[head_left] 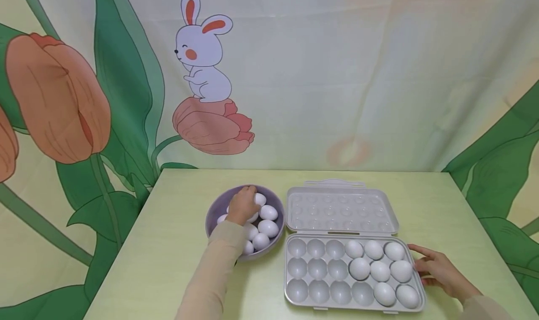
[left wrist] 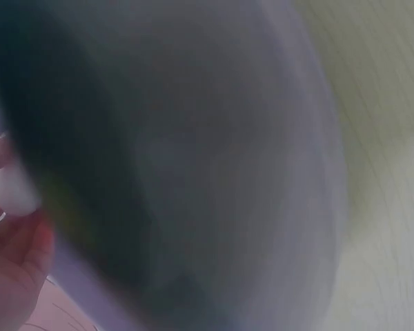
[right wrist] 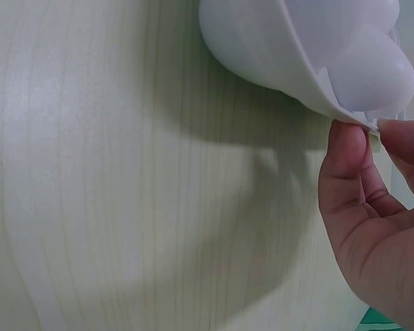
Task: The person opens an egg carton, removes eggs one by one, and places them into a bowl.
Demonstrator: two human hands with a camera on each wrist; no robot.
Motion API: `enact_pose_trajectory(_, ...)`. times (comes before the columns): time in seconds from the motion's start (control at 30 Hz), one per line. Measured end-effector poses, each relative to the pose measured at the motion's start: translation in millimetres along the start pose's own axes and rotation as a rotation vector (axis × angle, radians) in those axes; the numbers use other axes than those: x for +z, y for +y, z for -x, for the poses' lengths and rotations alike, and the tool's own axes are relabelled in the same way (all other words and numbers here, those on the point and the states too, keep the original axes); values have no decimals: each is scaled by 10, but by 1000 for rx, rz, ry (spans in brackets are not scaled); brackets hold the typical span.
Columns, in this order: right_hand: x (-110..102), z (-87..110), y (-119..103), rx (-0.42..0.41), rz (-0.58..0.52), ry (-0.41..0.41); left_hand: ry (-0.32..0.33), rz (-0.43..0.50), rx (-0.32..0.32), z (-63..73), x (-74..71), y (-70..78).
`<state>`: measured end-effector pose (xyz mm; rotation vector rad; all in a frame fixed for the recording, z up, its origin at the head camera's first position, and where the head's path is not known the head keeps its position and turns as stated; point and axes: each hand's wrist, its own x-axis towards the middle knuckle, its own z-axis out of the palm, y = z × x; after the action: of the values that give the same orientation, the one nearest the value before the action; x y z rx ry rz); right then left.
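My left hand [head_left: 243, 205] is down in a round purple bowl [head_left: 211, 207] of white eggs. In the left wrist view, its fingers hold a white egg [left wrist: 14, 187] beside the blurred bowl wall [left wrist: 262, 172]. An open plastic egg box [head_left: 300, 280] lies right of the bowl. Eggs [head_left: 380, 271] fill the right part of its cups, and the left cups show no eggs. At the box's right end, my right hand [head_left: 442, 272] holds the edge between thumb and fingers. The right wrist view shows those fingertips on the rim, just below an egg [right wrist: 372, 72].
The box's lid [head_left: 341, 210] lies folded back behind its base. Bowl and box stand close together on a pale wooden table [head_left: 168, 245]. A cloth backdrop [head_left: 303, 86] printed with a rabbit and tulips hangs behind the table.
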<state>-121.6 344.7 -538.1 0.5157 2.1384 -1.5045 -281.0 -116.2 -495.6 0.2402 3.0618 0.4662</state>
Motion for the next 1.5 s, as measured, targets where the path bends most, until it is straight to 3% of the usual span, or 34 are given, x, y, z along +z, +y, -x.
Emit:
enact_pose_trajectory(0.6, -6, -10, -19, 6, -14, 10, -10, 3, -34, -24, 127, -39)
enact_pose_trajectory(1.13, -3, -4, -29, 9, -11, 4, -24, -46, -68, -3, 126, -18)
enact_pose_trajectory(1.5, 4, 33, -41, -17, 0, -6, -49, -51, -44, 6, 104, 25)
